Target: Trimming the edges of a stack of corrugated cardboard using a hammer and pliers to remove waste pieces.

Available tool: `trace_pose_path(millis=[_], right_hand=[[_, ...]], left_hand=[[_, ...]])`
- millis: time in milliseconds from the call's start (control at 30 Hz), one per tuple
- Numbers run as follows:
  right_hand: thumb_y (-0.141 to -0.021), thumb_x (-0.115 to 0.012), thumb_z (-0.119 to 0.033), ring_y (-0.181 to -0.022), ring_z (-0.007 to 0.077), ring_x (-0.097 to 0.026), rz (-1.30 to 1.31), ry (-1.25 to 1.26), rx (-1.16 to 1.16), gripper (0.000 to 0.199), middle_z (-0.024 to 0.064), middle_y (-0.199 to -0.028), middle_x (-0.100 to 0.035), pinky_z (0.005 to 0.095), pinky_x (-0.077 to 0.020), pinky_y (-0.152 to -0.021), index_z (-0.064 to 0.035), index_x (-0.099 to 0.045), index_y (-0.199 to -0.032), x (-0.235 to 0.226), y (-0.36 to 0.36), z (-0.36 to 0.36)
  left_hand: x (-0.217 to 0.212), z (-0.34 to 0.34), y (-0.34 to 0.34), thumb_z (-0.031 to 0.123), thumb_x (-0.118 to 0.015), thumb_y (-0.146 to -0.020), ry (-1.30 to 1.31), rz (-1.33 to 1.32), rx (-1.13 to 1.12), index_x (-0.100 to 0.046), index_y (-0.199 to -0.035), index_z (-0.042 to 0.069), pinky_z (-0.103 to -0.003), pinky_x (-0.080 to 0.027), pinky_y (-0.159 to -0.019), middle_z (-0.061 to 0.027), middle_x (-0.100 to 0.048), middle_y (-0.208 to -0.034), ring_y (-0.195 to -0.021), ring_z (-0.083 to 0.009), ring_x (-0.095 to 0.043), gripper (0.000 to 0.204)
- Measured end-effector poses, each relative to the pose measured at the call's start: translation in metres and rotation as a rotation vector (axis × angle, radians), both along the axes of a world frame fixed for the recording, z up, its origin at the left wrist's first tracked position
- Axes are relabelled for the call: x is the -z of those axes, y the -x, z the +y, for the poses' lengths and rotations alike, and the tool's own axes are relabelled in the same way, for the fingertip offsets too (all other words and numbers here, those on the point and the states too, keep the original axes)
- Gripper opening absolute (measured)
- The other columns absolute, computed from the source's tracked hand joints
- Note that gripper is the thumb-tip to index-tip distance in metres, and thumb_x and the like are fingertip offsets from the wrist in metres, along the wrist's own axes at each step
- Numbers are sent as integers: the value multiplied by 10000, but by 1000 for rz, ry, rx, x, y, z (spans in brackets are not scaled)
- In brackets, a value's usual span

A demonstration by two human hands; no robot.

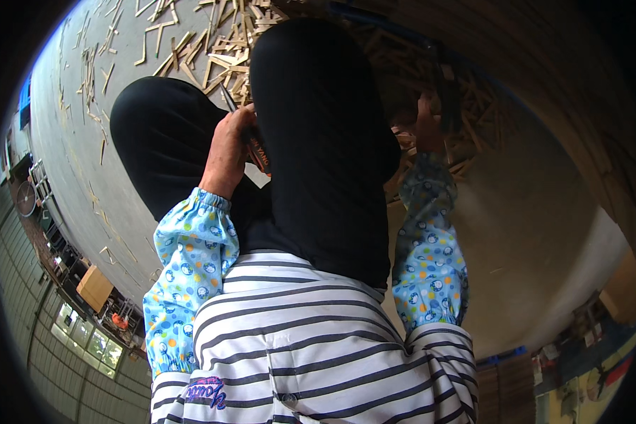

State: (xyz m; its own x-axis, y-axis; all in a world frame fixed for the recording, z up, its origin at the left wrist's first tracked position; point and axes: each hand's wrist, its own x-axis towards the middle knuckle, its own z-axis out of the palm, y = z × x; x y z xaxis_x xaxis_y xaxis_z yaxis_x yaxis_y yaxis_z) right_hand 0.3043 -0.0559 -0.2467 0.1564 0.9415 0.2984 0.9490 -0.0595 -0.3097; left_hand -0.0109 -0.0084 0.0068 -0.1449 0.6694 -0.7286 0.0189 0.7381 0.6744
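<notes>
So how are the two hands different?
The left hand is close, between the knees, gripping a dark tool; the right hand reaches further out, into the pile of wood sticks. The left hand is brightly lit, the right hand shaded. Both wear blue patterned sleeve covers.

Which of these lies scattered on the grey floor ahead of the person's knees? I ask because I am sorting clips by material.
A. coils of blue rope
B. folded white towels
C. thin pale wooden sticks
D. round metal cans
C: thin pale wooden sticks lie strewn and heaped over the grey floor, and the right hand reaches into the heap, while the left hand holds a dark narrow object.
</notes>
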Motion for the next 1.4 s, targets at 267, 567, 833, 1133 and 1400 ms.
trace_pose_path(millis=[267,567,833,1133,1400], right_hand=[[-800,-594,-411,-739,378,-575,614,291,213,425,188,-860,-608,457,-464,-627,-17,-608,-959,-34,0,16],[-793,-600,-400,-699,350,-581,385,-105,188,419,184,-782,-606,459,-470,-629,2,-617,-909,-23,-11,28],[-804,-631,-391,-1086,309,-502,811,300,604,598,182,-1226,-493,432,-420,-891,-12,-472,-1238,-40,-55,-4],[-788,-626,-424,-891,299,-590,727,236,814,569,184,-1026,-595,425,-478,-778,32,-549,-1120,-52,-69,-7],[-768,-646,-341,-646,201,-582,840,95,671,533,143,-804,-612,348,-464,-542,44,-546,-1122,-38,-80,-30]], left_hand=[[-5,2,-1,281,-463,-863,10,23,23,-602,-883,17,-244,-434,-555,-13,-571,-771,-651,-109,-551,299],[8,8,-9,278,-456,-863,16,-57,62,-589,-883,26,-235,-429,-515,-14,-576,-756,-601,-122,-547,285],[-2,6,-5,274,-434,-873,49,-64,88,-590,-940,19,-252,-457,-576,-39,-594,-824,-691,-129,-578,306],[-3,8,-9,271,-466,-865,72,-19,67,-570,-882,26,-233,-444,-529,-30,-574,-792,-641,-112,-557,267],[-10,11,-21,254,-449,-876,109,-40,112,-585,-894,15,-231,-420,-620,-20,-592,-814,-687,-102,-544,276]])
